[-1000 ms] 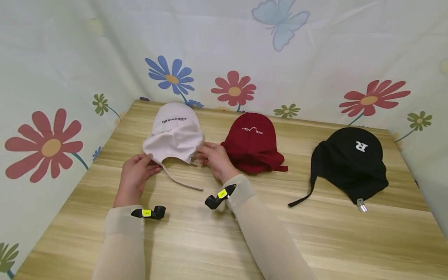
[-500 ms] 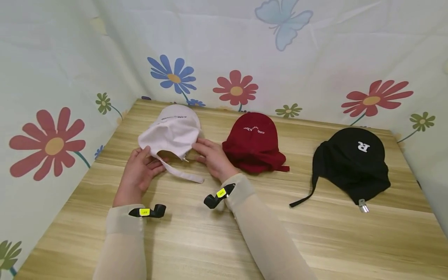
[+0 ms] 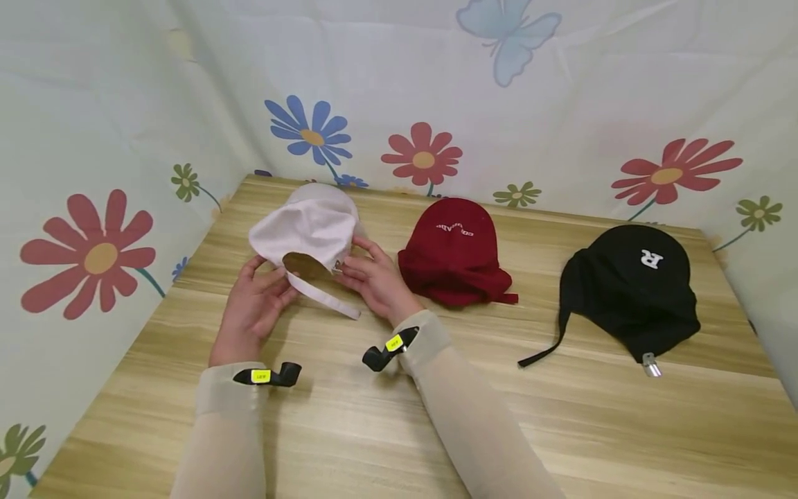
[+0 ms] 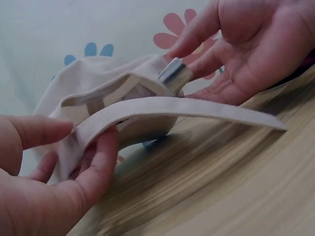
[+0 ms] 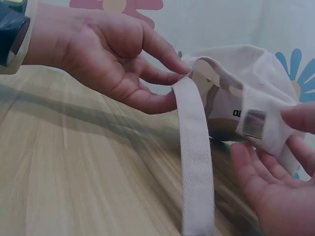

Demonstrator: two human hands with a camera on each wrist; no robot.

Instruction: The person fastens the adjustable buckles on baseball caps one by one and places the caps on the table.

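Observation:
A white baseball cap (image 3: 305, 229) lies at the left of the table, its back opening facing me and raised. My left hand (image 3: 255, 301) pinches the cap's rear edge at the root of its loose strap (image 4: 167, 106), thumb on one side and fingers on the other. At the opposite side of the opening, my right hand (image 3: 380, 281) holds the rim beside the metal buckle (image 5: 254, 124). The strap's free end hangs out toward the right, apart from the buckle. Part of the cap's lettering shows inside through the opening in the right wrist view.
A dark red cap (image 3: 451, 256) lies just right of my right hand. Further right is a black cap (image 3: 630, 291) with a white R, its strap undone and metal clasp (image 3: 651, 365) hanging. A flower-printed cloth (image 3: 548, 104) hangs behind the wooden table (image 3: 349, 430).
The white cap's rear has been lifted and tipped up, so its lettering is now hidden in the head view and the opening shows wider. Both hands have closed in on the rim.

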